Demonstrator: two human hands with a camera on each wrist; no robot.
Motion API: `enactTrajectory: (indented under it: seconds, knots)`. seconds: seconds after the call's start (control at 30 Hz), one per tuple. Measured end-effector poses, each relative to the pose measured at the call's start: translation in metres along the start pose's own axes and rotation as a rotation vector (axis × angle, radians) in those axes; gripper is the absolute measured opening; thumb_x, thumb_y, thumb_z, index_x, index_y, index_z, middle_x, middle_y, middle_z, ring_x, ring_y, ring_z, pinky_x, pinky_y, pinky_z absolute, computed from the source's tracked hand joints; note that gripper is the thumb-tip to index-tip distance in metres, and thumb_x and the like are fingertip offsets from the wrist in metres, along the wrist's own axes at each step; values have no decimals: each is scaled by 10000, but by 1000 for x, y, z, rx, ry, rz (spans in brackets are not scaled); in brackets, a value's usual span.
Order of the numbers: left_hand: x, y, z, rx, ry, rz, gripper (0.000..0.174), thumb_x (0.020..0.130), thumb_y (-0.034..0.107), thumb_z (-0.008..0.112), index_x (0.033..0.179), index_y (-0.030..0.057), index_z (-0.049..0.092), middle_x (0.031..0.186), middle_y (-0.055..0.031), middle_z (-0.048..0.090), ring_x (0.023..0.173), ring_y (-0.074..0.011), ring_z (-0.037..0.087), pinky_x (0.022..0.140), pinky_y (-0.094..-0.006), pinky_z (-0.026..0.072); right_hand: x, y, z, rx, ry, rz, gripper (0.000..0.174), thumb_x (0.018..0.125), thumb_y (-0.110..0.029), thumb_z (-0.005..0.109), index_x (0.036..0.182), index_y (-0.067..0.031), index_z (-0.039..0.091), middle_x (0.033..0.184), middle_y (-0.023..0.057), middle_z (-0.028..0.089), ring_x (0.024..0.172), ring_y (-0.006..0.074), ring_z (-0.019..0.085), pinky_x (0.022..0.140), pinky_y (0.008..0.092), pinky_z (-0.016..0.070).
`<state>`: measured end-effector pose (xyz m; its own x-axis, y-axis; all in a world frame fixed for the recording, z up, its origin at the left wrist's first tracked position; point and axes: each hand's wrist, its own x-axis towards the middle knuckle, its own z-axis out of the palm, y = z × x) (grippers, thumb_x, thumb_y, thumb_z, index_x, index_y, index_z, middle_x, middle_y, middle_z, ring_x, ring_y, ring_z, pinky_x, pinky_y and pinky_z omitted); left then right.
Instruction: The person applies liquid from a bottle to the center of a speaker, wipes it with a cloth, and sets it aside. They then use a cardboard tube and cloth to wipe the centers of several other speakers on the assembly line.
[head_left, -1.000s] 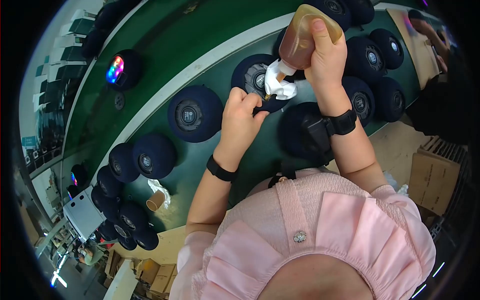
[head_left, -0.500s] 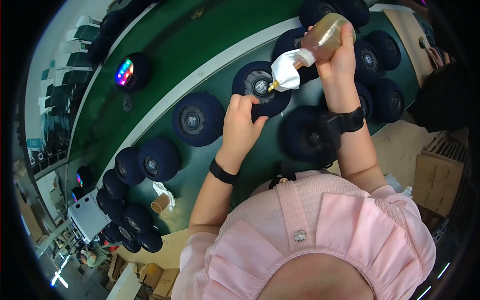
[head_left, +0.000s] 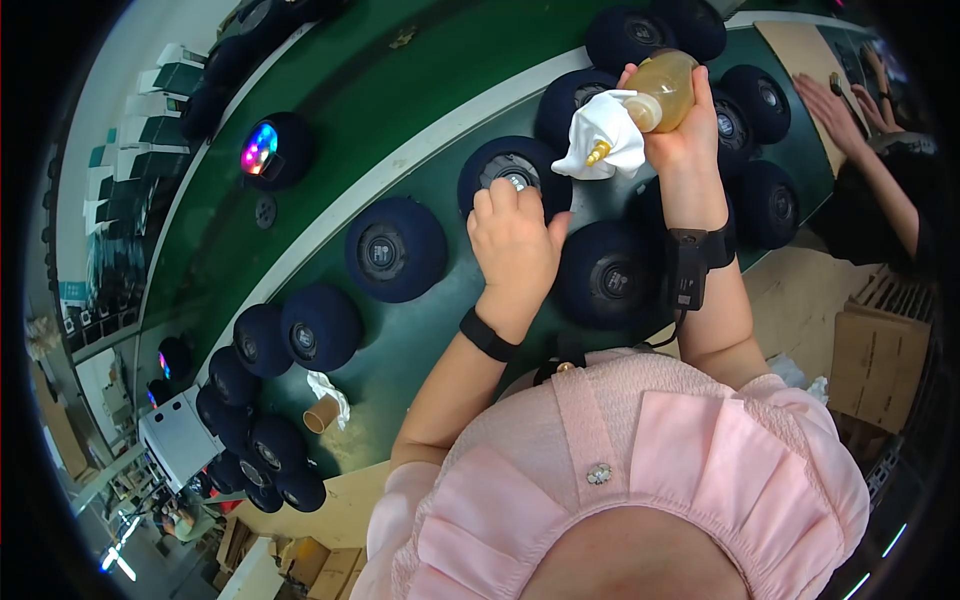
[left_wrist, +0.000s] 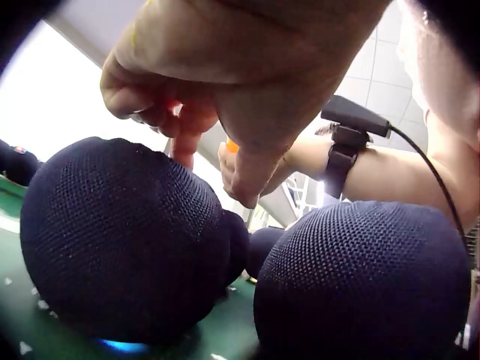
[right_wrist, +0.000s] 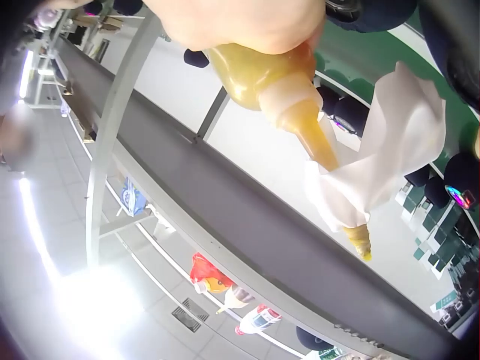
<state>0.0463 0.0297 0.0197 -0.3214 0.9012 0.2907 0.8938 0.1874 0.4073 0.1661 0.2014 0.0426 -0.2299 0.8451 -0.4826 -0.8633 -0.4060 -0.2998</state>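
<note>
My right hand point(head_left: 685, 135) grips a squeeze bottle point(head_left: 665, 85) of amber liquid. White tissue point(head_left: 610, 130) wraps its yellow nozzle point(right_wrist: 358, 240), which points away from the bottle, off the speaker. My left hand point(head_left: 515, 250) is over a round navy fabric-covered speaker point(head_left: 480, 160) lying with its black base up. Its fingertips reach the middle of that base and partly hide it. In the left wrist view, a finger point(left_wrist: 184, 146) extends down to the top of the speaker, and the thumb stands apart from it. Another such speaker point(head_left: 610, 275) sits just below right of the left hand.
More navy speakers point(head_left: 395, 250) stand base up along the green bench point(head_left: 390, 360). A cardboard roll point(head_left: 322, 413) with white tissue lies at its left. On the conveyor point(head_left: 340, 120) beyond, one speaker point(head_left: 275, 150) glows with coloured lights. Another person's hand point(head_left: 830, 110) is at far right.
The bottle's nozzle has lifted off the speaker's base and swung up to the right. My left hand has moved from the speaker's near edge onto the middle of its base.
</note>
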Motion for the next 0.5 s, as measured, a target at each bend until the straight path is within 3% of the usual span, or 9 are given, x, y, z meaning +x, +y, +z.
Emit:
enactTrajectory:
  seconds: [0.07,0.13,0.23,0.3,0.37,0.43,0.5]
  knots:
    - [1,1,3,-22,5,-1,315,559,214,796,792,77,635,837,-73,502,827,-270,495,692,-384,415,2,-4,-4,7,-9,27,521,902,-486,456,1207,-66,406,1086,168,497,940,350,534,808,492,484]
    - [0,1,6,-41,12,-3,305,564,208,793,792,84,633,845,-72,501,838,-271,494,709,-388,405,-1,-4,0,-17,81,-70,513,913,-451,453,1148,5,450,1063,221,514,949,365,528,820,489,478]
    - [-2,4,6,12,-42,-30,294,578,199,790,801,94,629,860,-65,495,855,-267,488,740,-395,379,0,-12,-5,-22,68,-55,530,913,-467,439,1154,4,448,1069,228,513,945,367,527,822,488,474]
    - [3,5,-2,-12,64,-144,285,591,199,785,807,98,629,865,-54,490,858,-257,484,745,-396,365,2,-17,-7,-15,48,-59,540,911,-476,434,1158,4,446,1071,231,512,943,367,526,824,488,473]
    - [5,1,-3,14,36,-108,272,596,192,784,799,99,627,864,-50,489,859,-254,482,743,-397,367,3,-21,-10,-9,29,-56,550,909,-486,429,1161,3,445,1074,234,511,941,367,525,826,488,471]
    - [5,-1,-1,42,10,-74,260,601,184,782,791,99,625,863,-47,487,861,-251,480,741,-398,368,4,-23,-11,23,12,-7,492,899,-471,472,1181,-70,436,1071,145,505,933,345,533,812,487,482]
    - [5,0,2,-23,-18,-86,249,603,171,779,784,98,624,862,-47,488,859,-249,477,735,-395,363,5,-21,-11,16,33,-27,514,901,-477,459,1171,-40,443,1069,185,509,936,353,528,823,487,475]
